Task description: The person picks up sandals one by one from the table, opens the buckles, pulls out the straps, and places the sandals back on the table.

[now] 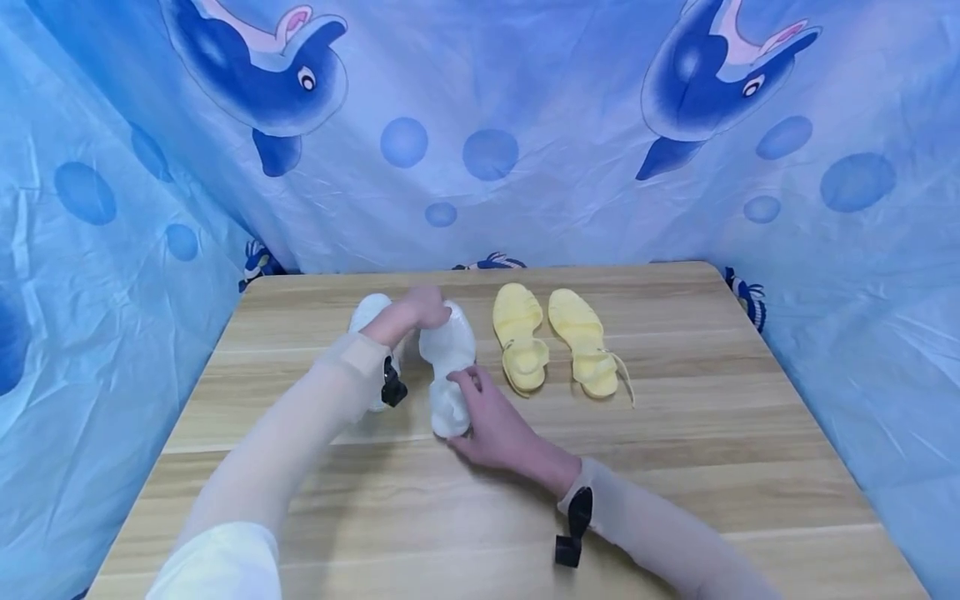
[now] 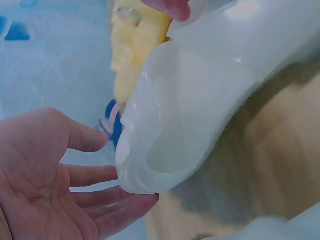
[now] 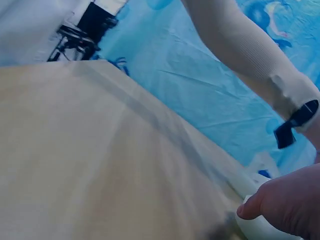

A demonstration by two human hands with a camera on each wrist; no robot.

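A white sandal (image 1: 452, 343) is between my two hands, toe pointing away from me. At its heel, my right hand (image 1: 497, 423) grips the side with thumb and fingers. My left hand (image 1: 426, 308) is by the toe; in the left wrist view its fingers (image 2: 117, 210) are fairly straight and touch the toe end of the white sandal (image 2: 200, 100). Part of the right thumb (image 3: 250, 207) on white material shows in the right wrist view. A second white sandal (image 1: 367, 311) lies to the left, partly hidden behind my left forearm.
Two yellow sandals, one nearer (image 1: 516, 310) and one farther right (image 1: 576, 318), lie side by side on the wooden table (image 1: 697, 400). The right one's thin strap hangs outward. A blue dolphin-print curtain (image 1: 570, 192) surrounds the table's back and sides.
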